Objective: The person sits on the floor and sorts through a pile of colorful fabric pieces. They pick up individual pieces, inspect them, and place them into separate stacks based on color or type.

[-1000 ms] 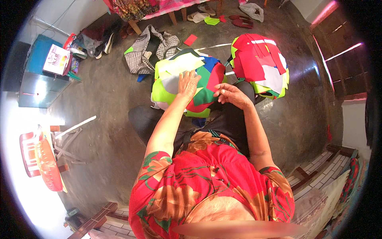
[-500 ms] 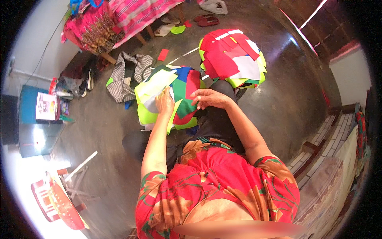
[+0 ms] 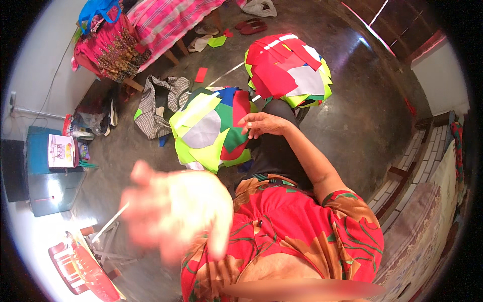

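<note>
My left hand is raised close to the camera and blurred by motion. Its fingers look spread, with nothing visible in them. My right hand is beside my knee, at the right edge of a rounded heap of cloth pieces in yellow-green, grey, green, red and blue. Its fingers are loosely bent and apart, holding nothing I can see. Whether they touch the cloth I cannot tell. Beyond my knee stands a second rounded heap of cloth pieces, mostly red, with grey, white and yellow-green ones.
A checked cloth bag lies left of the nearer heap. One red cloth scrap is on the floor. Farther off are dark red slippers and a table with a pink checked cloth. A red chair stands lower left.
My left hand has left the nearer cloth heap and come back and up toward the camera, uncovering a grey piece. My right hand stays at the heap's edge. The view has shifted slightly.
</note>
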